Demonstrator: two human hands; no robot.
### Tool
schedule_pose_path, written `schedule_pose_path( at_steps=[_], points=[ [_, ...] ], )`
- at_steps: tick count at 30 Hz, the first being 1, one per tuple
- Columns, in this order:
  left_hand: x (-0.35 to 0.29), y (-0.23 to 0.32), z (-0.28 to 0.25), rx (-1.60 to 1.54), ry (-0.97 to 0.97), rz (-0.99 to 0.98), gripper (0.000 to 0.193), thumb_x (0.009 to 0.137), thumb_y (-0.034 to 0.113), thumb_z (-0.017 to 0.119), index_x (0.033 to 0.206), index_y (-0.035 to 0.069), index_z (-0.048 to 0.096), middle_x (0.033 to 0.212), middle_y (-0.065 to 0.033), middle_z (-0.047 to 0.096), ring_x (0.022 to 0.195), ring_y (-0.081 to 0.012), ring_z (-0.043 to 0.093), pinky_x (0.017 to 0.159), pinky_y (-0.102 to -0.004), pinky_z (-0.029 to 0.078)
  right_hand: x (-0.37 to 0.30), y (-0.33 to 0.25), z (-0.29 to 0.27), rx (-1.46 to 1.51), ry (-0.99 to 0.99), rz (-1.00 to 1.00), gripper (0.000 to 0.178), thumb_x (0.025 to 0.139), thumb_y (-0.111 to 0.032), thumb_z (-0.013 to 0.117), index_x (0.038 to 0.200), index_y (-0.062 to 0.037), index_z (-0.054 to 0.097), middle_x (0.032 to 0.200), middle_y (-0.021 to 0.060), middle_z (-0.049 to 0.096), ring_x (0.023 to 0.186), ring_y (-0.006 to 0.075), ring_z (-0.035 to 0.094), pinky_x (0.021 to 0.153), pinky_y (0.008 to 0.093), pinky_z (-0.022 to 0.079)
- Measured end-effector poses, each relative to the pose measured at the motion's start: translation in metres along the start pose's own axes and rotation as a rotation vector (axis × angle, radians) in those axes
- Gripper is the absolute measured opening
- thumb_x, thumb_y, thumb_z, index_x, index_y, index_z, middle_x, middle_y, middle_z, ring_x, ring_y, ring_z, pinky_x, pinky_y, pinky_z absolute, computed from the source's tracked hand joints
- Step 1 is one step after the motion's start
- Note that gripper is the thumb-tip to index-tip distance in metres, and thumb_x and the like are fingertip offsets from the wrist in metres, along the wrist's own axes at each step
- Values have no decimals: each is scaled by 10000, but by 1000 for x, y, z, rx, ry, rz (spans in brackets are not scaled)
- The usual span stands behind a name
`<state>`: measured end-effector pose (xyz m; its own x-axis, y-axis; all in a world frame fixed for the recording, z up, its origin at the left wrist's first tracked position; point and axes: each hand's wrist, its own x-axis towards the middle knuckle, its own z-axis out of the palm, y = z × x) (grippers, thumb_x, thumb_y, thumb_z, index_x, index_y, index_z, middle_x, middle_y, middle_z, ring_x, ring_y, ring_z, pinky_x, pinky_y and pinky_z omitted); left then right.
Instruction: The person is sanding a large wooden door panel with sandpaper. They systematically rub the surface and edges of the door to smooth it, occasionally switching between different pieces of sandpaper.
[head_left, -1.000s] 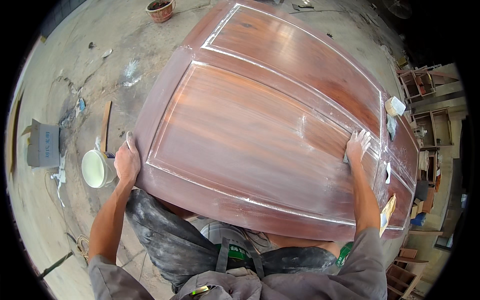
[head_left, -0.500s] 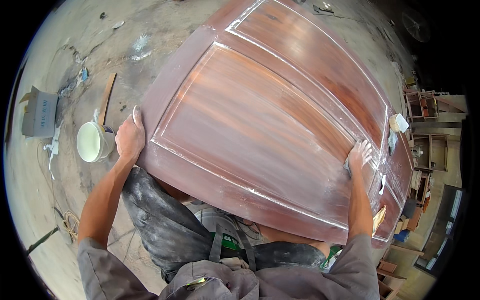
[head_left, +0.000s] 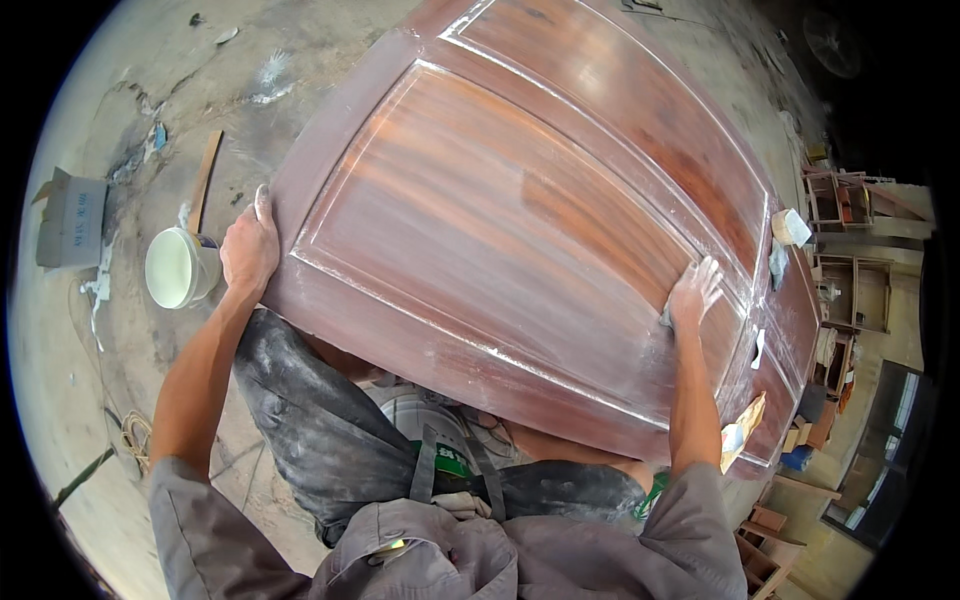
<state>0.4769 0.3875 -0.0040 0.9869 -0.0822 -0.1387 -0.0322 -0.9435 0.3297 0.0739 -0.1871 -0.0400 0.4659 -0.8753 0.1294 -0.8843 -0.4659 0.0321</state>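
Observation:
A large reddish-brown wooden door (head_left: 450, 230) with framed panels lies slanted before me, its grooves lined with white dust. My left hand (head_left: 249, 248) grips its left edge, the thumb up along the side. On the right part of the nearer panel, my right hand (head_left: 692, 294) presses down with dusty, whitened fingers. Under its palm pokes out a thin grey sheet (head_left: 665, 316), mostly hidden; whether it is sandpaper or cloth I cannot make out. Darker, orange-brown grain shows in the panel's upper part, while a pale film covers the lower part.
Left of the door stand a white bucket (head_left: 180, 268), a wooden stick (head_left: 207, 180) and an open carton (head_left: 72, 220). A white block (head_left: 791, 228), a grey rag (head_left: 778, 264) and a crumpled yellowish paper (head_left: 743, 432) rest on its right end. Wooden cabinet frames (head_left: 855, 295) stand beyond.
My right hand has shifted slightly left across the panel with the grey sheet beneath it. My left hand keeps its grip on the edge. The whole view has shifted a little.

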Motion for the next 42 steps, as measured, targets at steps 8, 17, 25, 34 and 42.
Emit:
schedule_pose_path(
  at_steps=[8, 17, 25, 34, 42],
  points=[
    [1, 7, -2, 12, -25, -2, 730, 1082, 578, 260, 1145, 14, 719, 1060, -306, 706, 1060, -516, 639, 959, -574, 470, -60, -289, -31, 193, 99, -436, 666, 1099, -441, 315, 1613, -20, 264, 1677, 209, 240, 1562, 416, 153, 1267, 568, 28],
    [-1, 7, 0, -1, -37, -38, 720, 1081, 579, 254, 1192, 33, 710, 1093, -303, 703, 1089, -506, 636, 976, -564, 468, -58, 36, -24, 5, -17, 270, 677, 1120, -432, 208, 1609, 36, 210, 1695, 232, 163, 1565, 435, 106, 1246, 582, 10],
    [-3, 11, -6, 27, -35, -2, 735, 1085, 568, 247, 1152, 1, 710, 1070, -311, 704, 1067, -510, 643, 963, -573, 470, -127, -308, -53, 208, 16, -514, 673, 1090, -398, 364, 1609, 11, 239, 1686, 220, 202, 1568, 413, 132, 1264, 585, 23],
    [-1, 7, 2, -2, -34, -9, 756, 1079, 589, 243, 1160, 7, 718, 1087, -304, 708, 1081, -501, 646, 970, -565, 472, -123, 23, -16, 14, 41, 218, 643, 1115, -359, 314, 1584, 74, 241, 1675, 289, 163, 1556, 452, 135, 1241, 600, 41],
    [6, -7, -1, 14, -63, 0, 780, 1069, 616, 209, 1301, 42, 684, 1187, -287, 695, 1170, -477, 626, 1033, -543, 457, -194, -275, -65, 329, -26, -597, 630, 1073, -372, 431, 1582, -11, 338, 1661, 231, 265, 1549, 429, 195, 1260, 607, 61]
  ],
)
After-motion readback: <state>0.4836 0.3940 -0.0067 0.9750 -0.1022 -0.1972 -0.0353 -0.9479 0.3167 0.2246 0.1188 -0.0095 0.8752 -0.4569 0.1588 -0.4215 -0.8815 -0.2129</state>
